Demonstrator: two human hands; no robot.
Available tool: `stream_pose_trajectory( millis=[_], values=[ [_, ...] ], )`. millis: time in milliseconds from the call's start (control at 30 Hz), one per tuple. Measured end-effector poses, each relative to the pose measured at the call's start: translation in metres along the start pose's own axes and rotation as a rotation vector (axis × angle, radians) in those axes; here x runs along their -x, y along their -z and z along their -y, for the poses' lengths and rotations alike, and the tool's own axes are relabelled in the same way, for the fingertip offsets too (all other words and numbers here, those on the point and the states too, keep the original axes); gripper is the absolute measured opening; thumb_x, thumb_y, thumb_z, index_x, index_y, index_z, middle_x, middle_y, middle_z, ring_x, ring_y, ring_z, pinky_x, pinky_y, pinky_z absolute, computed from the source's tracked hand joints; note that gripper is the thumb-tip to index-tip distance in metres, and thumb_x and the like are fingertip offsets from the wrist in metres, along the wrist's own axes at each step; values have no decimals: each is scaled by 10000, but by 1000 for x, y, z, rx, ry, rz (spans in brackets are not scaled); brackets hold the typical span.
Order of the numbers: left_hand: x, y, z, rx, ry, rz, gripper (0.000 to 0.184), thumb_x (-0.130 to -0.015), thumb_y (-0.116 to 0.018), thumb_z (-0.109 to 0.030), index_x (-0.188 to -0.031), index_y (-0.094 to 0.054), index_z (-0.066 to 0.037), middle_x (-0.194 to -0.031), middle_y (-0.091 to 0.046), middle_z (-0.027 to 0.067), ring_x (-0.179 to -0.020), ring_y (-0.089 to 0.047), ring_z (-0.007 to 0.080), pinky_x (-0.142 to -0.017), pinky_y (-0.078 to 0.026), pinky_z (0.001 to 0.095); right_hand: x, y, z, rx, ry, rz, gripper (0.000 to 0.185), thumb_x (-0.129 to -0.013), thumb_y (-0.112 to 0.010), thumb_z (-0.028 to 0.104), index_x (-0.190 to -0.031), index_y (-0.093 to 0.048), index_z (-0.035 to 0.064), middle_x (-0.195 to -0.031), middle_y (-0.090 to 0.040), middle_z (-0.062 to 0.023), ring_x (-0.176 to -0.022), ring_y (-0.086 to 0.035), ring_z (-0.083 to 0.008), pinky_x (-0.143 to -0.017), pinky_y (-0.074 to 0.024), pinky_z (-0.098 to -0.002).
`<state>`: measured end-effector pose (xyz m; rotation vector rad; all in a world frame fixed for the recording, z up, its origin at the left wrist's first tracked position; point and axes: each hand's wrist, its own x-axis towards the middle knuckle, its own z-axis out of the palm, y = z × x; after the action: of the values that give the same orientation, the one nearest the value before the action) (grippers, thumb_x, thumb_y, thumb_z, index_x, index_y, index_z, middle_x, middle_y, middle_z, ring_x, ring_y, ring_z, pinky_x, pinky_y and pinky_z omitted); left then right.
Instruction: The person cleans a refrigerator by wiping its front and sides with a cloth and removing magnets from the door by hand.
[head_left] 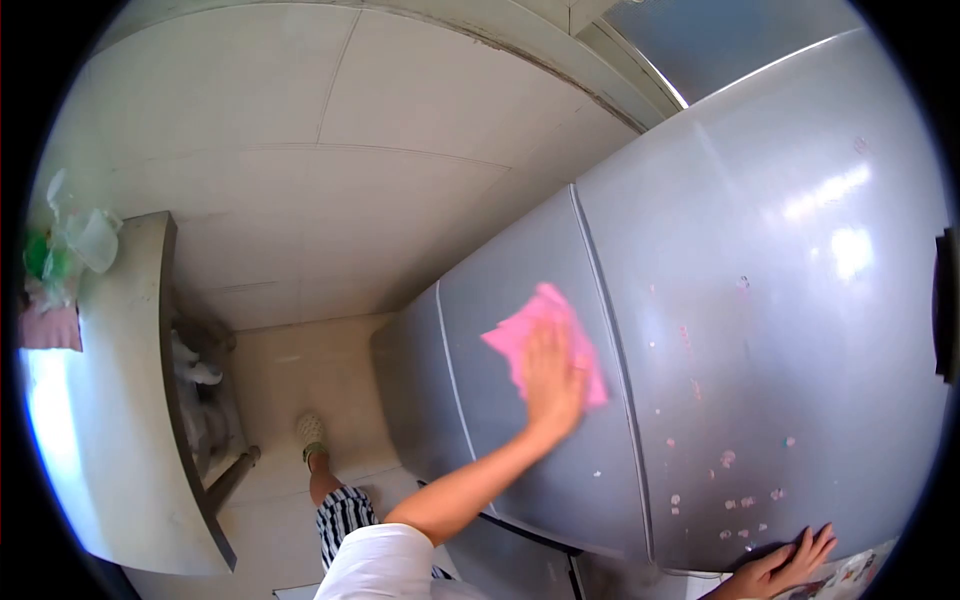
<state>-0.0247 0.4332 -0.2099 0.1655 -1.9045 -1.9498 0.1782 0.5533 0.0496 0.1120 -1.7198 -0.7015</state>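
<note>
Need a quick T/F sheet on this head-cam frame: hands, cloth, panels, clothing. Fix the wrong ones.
1. The left hand lies on a pink cloth. True.
2. The right hand is on that cloth too. False: it is at the bottom right of the view, away from the cloth.
3. Small marks dot the large right-hand panel. True.
4. The cloth straddles the seam. False: it sits wholly to the seam's left.
5. The sleeve in view is white. True.

From afar I counted one left hand, one right hand, one pink cloth, one refrigerator with three door panels, one clog and one surface.
</note>
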Motion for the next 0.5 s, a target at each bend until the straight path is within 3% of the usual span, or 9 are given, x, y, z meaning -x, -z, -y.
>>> stream_pose_trajectory(
  millis=[33,67,100,200,333,400,433,500],
  values=[
    [9,0,-21,0,0,-2,603,-985,-348,-383,-1478,-247,-50,-1544,-179,186,-1437,-139,324,-1155,-70,460,3,-3,-10,-40,-1,-2,330,-965,-494,299,-1055,-681,43,-1243,-599,-173,-1238,-452,-420,-1054,-287,-549],
    [19,0,-38,-11,-138,7,605,-973,-375,-389,-1468,-275,-56,-1534,-200,194,-1430,-157,338,-1151,-82,477,3,-2,-28,9,154,84,327,-936,-354,48,-1138,-590,-55,-1332,-521,-216,-1298,-395,-437,-1087,-252,-533],
    [28,0,-47,-22,-274,15,606,-961,-401,-394,-1458,-303,-61,-1524,-221,202,-1423,-175,352,-1146,-94,494,9,-5,-39,4,173,69,314,-920,-374,27,-1133,-578,-80,-1326,-519,-229,-1291,-399,-437,-1072,-280,-519],
    [45,8,-20,-41,-347,85,584,-949,-436,-372,-1440,-346,-70,-1499,-271,214,-1405,-214,372,-1138,-130,503,9,-3,-42,14,175,74,318,-903,-375,11,-1130,-580,-77,-1326,-523,-221,-1287,-405,-434,-1063,-293,-514],
    [78,3,80,18,52,-48,549,-958,-432,-311,-1439,-346,-60,-1498,-284,207,-1403,-235,353,-1152,-149,443,12,-6,-39,25,167,53,295,-919,-388,26,-1111,-599,-47,-1297,-558,-191,-1286,-423,-411,-1078,-263,-517],
    [98,4,135,120,399,-76,554,-985,-390,-292,-1470,-267,-55,-1537,-198,189,-1429,-169,331,-1168,-122,379,11,-5,-35,54,152,38,312,-885,-397,9,-1107,-611,-42,-1298,-566,-168,-1276,-443,-388,-1065,-294,-470],
    [108,3,160,128,403,-79,554,-985,-390,-292,-1470,-267,-55,-1537,-198,189,-1429,-169,331,-1168,-122,379,12,-4,-36,54,160,34,312,-885,-397,9,-1107,-611,-42,-1298,-566,-168,-1276,-443,-388,-1065,-294,-470],
    [121,0,189,111,628,-57,567,-1014,-324,-311,-1496,-166,-57,-1565,-91,165,-1449,-78,304,-1175,-71,336,14,-6,-41,86,174,37,311,-879,-405,4,-1097,-624,-25,-1290,-580,-143,-1264,-465,-366,-1057,-302,-458]
  ],
)
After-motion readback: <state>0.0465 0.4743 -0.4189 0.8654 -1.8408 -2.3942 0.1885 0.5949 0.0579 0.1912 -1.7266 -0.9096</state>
